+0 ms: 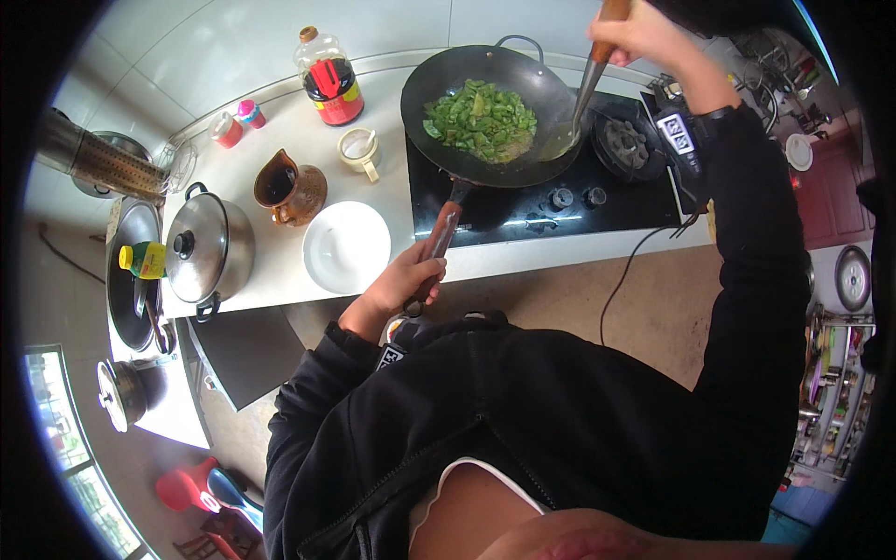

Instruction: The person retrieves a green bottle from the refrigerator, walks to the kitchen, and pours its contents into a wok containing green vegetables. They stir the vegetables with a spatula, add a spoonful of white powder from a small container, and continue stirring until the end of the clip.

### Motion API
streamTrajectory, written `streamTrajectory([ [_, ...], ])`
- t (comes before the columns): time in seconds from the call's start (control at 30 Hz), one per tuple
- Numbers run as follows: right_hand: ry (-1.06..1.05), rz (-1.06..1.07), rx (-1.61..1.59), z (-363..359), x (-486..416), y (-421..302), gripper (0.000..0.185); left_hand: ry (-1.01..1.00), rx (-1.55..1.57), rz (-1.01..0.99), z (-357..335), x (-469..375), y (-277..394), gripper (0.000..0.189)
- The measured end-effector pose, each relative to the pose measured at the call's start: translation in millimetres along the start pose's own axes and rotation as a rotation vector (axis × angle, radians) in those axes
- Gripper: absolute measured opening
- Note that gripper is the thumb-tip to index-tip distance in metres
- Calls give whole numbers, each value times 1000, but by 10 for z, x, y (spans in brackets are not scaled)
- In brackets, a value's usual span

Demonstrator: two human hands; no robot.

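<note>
My left hand grips the wooden handle of a dark wok, which sits over the left burner of a black glass gas hob. Chopped green vegetables lie heaped in the wok's left and middle part. In my right hand, raised at the upper right, is a wok spatula with a wooden grip. Its metal blade rests against the wok's right inner wall, apart from the main heap. A white bowl stands on the counter left of the wok handle.
Left on the counter are a brown jug, a lidded steel pot, a cream cup, a large bottle of dark liquid and two small seasoning jars. The right burner is uncovered. A black cable hangs down the counter front.
</note>
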State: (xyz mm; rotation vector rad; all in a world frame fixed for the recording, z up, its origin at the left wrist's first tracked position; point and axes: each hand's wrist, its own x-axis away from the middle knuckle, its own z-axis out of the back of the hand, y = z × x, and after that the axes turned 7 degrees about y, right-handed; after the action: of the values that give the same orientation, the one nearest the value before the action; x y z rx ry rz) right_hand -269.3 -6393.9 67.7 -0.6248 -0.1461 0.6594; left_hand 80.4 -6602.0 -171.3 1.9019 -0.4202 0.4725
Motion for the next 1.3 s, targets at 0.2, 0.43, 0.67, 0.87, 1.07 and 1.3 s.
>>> streamTrajectory([
  [0.2, -44, 541, 102, -771, 79, 208, 22, 9, 36, 2, -32, 34, 34, 23],
  [0.43, -185, 880, 399, -1370, 1204, 404, 9, 31, -6, -22, -17, 6, -13, 20],
  [0.67, 287, 795, 337, -1651, 1675, 1034, 26, 54, -65, -41, -36, 123, 34, 42],
  [0.87, 583, 85, 79, -1453, 2217, 1952, 22, 217, -98, -100, 251, 93, -193, 56],
  [1.07, 685, -610, 332, -753, 2704, 4425, 20, 839, -253, -413, 347, 268, 204, 58],
  [1.3, 519, -623, 470, -325, 2504, 6541, 45, 1067, -261, -533, -1123, 78, 378, 31],
])
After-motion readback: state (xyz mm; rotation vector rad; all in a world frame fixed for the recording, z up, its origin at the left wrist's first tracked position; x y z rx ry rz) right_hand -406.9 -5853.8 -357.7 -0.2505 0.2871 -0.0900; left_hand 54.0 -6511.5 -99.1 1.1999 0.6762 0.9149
